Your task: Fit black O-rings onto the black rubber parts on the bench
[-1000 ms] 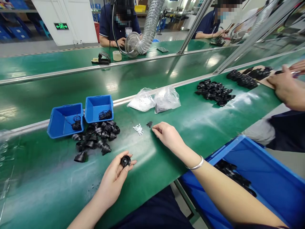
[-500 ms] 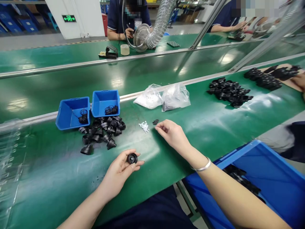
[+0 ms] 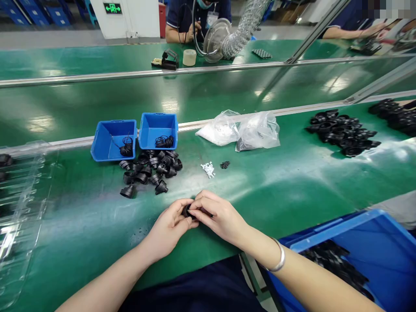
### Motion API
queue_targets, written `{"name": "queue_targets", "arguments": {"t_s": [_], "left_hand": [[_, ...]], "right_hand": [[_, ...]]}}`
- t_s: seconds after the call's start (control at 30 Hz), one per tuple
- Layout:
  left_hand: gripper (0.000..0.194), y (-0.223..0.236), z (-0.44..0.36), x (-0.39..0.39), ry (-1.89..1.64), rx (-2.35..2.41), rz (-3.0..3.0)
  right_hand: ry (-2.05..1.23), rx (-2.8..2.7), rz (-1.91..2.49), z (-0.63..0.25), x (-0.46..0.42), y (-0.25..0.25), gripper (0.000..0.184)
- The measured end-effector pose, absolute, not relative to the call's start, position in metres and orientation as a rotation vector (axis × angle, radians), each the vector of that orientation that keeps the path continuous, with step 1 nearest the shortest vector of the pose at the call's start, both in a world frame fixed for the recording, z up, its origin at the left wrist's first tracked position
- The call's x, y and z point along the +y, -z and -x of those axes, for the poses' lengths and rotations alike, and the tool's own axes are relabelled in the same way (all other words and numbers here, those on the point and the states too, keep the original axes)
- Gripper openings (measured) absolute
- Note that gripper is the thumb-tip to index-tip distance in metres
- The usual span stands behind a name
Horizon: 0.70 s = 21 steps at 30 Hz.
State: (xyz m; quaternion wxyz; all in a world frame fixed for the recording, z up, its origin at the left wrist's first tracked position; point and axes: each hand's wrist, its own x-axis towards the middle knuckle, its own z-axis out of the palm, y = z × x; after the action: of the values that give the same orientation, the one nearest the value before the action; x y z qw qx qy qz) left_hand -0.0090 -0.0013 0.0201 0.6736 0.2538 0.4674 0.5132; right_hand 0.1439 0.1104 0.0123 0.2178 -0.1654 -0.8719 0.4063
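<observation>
My left hand is closed around a round black plastic cap, held above the near part of the green table. Over the cap's opening my right hand is pinched, its fingertips at the rim; whatever they hold is hidden. Beyond the hands lie a small heap of white pieces and a smaller heap of tiny black rings. To the left is a pile of similar black plastic caps.
Two blue bins with black cord coils stand behind the pile. Clear plastic bags lie against the metal rail. More black parts are heaped at right, above a large blue crate. Clear trays sit far left. A co-worker sits opposite.
My right hand has moved from the tiny black rings back to the cap in my left hand. The camera view has shifted, so the table's contents sit further right.
</observation>
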Motion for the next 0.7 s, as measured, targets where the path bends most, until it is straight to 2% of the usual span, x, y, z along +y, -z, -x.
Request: {"name": "queue_targets", "arguments": {"t_s": [0.4, 0.7], "left_hand": [[0.033, -0.022, 0.009, -0.002, -1.171, 1.025, -0.492], [0.036, -0.026, 0.015, -0.003, -1.196, 1.097, -0.397]], "right_hand": [[-0.975, -2.457, 0.417, -0.151, 0.102, -0.010, 0.012], [-0.756, -2.545, 0.336, -0.155, 0.095, -0.008, 0.042]]}}
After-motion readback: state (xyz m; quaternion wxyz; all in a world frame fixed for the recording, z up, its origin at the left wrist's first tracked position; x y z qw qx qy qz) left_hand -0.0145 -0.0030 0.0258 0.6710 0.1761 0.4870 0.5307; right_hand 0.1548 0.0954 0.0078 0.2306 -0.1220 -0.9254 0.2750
